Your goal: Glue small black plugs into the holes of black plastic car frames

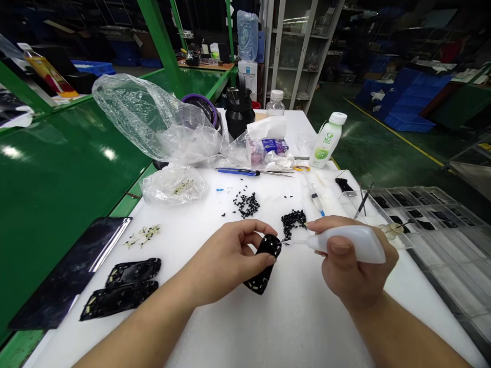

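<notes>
My left hand (226, 260) pinches a small black plastic frame part (264, 263) and holds it tilted just above the white table (291, 317). My right hand (355, 271) is wrapped round a white squeeze bottle (355, 243). The bottle's thin nozzle points left at the top of the black part. Two heaps of tiny black pieces lie just beyond, one (293, 221) by the nozzle and one (246, 203) further left.
Two more black frame parts (123, 289) and a dark glossy panel (72, 268) lie at the left. Crumpled clear bags (153, 120), a blue-handled tool (240, 171), a syringe (316, 200), a green-labelled bottle (326, 140) and a black flask (240, 110) sit behind. Clear compartment trays (441, 225) stand at the right.
</notes>
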Available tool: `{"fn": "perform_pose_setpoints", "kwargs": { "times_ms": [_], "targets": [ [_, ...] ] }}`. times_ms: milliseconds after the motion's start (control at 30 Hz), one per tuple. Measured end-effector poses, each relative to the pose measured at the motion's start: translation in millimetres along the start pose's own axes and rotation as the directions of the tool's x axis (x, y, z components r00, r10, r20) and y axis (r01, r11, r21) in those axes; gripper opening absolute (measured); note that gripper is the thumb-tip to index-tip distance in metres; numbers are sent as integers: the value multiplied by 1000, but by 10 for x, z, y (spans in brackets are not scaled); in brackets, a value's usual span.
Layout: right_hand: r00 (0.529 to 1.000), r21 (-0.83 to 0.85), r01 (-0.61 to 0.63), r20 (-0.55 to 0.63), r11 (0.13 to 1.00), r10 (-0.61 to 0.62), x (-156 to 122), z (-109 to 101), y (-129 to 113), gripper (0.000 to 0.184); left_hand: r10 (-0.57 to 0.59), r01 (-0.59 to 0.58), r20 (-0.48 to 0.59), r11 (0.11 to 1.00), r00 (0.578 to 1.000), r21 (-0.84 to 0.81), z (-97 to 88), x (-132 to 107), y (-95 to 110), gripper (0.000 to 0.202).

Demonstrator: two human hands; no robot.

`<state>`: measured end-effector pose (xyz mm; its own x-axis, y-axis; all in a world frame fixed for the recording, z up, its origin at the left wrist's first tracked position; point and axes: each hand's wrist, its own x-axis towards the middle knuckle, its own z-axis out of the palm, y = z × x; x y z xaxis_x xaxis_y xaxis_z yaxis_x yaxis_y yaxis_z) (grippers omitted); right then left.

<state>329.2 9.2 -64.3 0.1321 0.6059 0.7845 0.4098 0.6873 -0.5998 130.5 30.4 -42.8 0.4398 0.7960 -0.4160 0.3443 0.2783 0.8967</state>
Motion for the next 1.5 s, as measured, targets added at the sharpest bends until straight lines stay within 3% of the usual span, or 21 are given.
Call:
{"fn": "perform_pose_setpoints", "kwargs": {
  "times_ms": [633,833,1000,1500],
  "targets": [
    [1000,-7,-15,12,1000,15,13,-8,-6,15,-37,37,-7,998,999,43,-16,3,50,45],
    [980,140,-115,-145,984,135,-16,-14,2,24,1,-1,8,999,1000,41,-7,0,-46,44],
    [990,150,-132,-31,980,138,-43,2,-11,19,-6,4,38,999,999,42,12,-18,-56,45],
    [996,69,-88,32,994,86,-25,13,-25,13,-23,20,25,994,999,112,5,-25,-36,46]
  ]
}}
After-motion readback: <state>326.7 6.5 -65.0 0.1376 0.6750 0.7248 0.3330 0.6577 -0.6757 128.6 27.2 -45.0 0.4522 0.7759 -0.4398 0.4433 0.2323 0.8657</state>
